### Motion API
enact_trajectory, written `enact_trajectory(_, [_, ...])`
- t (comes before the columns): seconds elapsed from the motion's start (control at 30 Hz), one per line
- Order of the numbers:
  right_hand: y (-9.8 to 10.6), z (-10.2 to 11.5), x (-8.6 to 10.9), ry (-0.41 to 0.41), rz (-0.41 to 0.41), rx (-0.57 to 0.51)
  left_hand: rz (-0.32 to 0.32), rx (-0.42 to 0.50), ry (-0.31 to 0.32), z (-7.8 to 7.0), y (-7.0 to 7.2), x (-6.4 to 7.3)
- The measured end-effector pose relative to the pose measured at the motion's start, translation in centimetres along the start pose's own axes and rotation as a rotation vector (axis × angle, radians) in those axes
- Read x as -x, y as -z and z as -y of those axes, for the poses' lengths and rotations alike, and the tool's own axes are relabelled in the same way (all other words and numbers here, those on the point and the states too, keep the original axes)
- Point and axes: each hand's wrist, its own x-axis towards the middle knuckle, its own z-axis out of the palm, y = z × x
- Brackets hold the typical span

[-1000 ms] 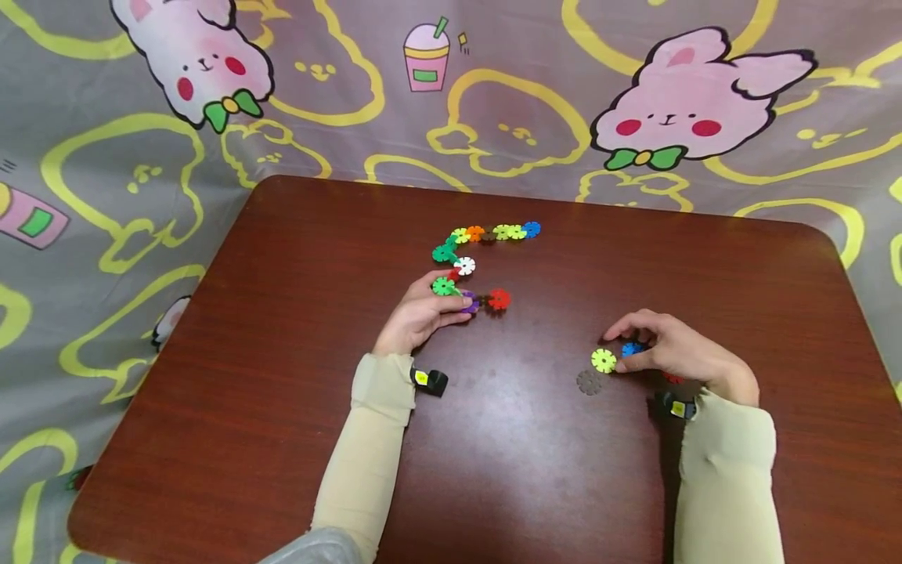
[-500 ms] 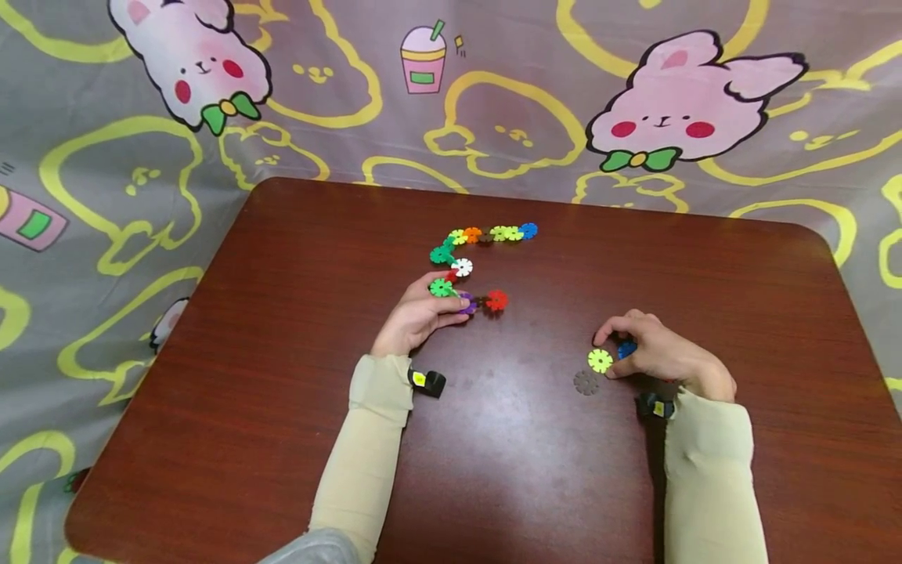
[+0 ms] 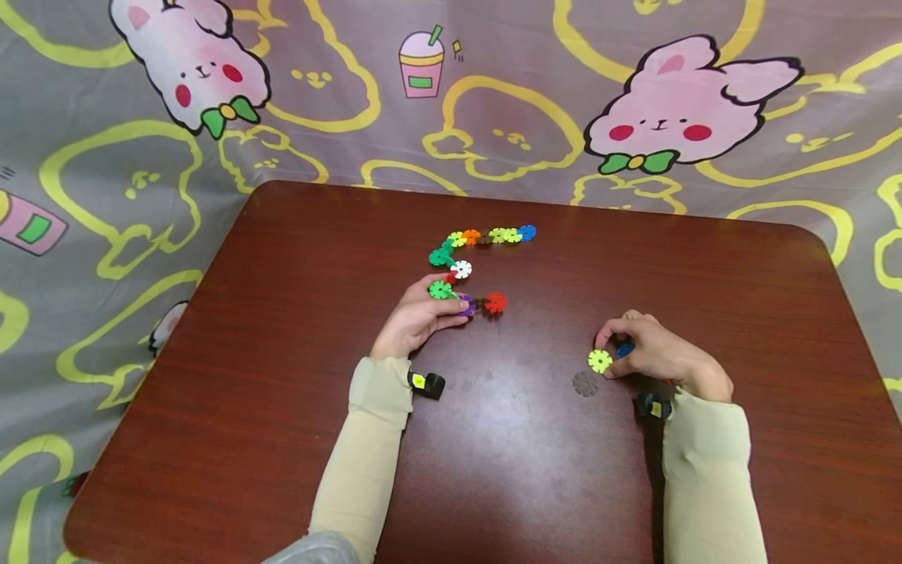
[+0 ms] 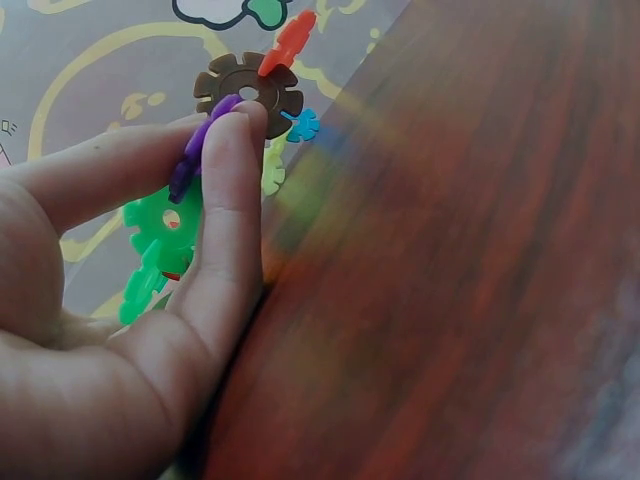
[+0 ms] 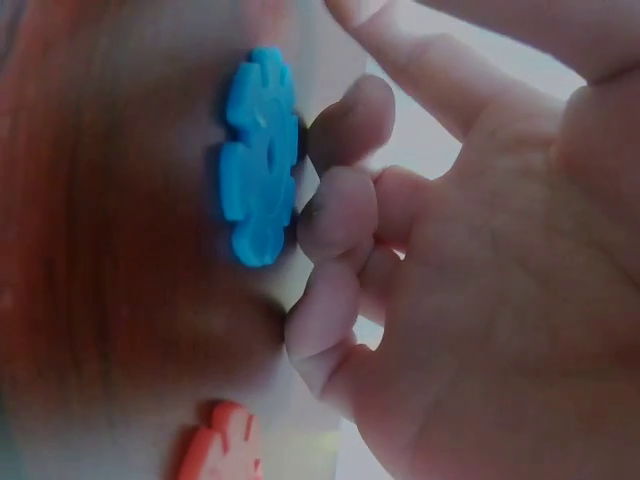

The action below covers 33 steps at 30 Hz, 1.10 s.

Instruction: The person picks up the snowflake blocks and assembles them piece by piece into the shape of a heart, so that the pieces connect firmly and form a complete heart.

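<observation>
A chain of notched plastic interlocking discs curves across the table's far middle, from a blue disc [image 3: 527, 233] past a white disc [image 3: 461, 269] to a red disc [image 3: 496, 302]. My left hand [image 3: 416, 317] pinches the chain's purple disc [image 4: 205, 145] between thumb and finger; a brown disc [image 4: 248, 95] and green disc [image 4: 165, 220] join it. At the right, my right hand [image 3: 658, 354] has thumb and index finger at opposite edges of a flat yellow-green disc [image 3: 600, 361]. Its other fingers curl near a loose blue disc [image 5: 262, 160].
A grey disc [image 3: 585, 383] lies just left of the yellow-green one. Partly hidden by the right hand is a loose red disc [image 5: 222, 445]. The brown table [image 3: 282, 258] has rounded corners and meets a printed curtain [image 3: 338, 149] at its back and left.
My right hand has shifted slightly left, its thumb and index finger closing onto the yellow-green disc's edges. The left hand and the chain stay where they were; the head view shifts a little.
</observation>
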Motion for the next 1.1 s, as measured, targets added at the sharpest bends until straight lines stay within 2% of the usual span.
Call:
enact_trajectory(0.27, [-0.1, 0.0, -0.1, 0.015, -0.059, -0.007, 0.001, -0.009, 0.001, -0.1, 0.2, 0.2])
enact_trajectory(0.4, [0.1, 0.2, 0.1, -0.009, -0.066, -0.031, 0.002, -0.016, -0.010, -0.1, 0.2, 0.2])
enact_trajectory(0.53, [0.4, 0.4, 0.2, 0.006, -0.065, -0.040, 0.018, -0.012, -0.016, 0.0, 0.2, 0.0])
enact_trajectory(0.63, [0.3, 0.7, 0.0, 0.019, -0.076, -0.050, 0.006, -0.010, -0.009, 0.2, 0.2, 0.1])
enact_trajectory(0.77, [-0.3, 2.1, -1.4, 0.030, -0.112, -0.061, -0.011, -0.018, -0.003, 0.2, 0.3, 0.2])
enact_trajectory(0.97, [-2.0, 5.1, -4.9, 0.081, -0.212, -0.059, 0.003, -0.020, -0.013, 0.2, 0.3, 0.4])
enact_trajectory(1.1, [-3.0, 6.5, -6.6, 0.088, -0.274, -0.056, 0.006, -0.020, -0.015, 0.2, 0.2, 0.4])
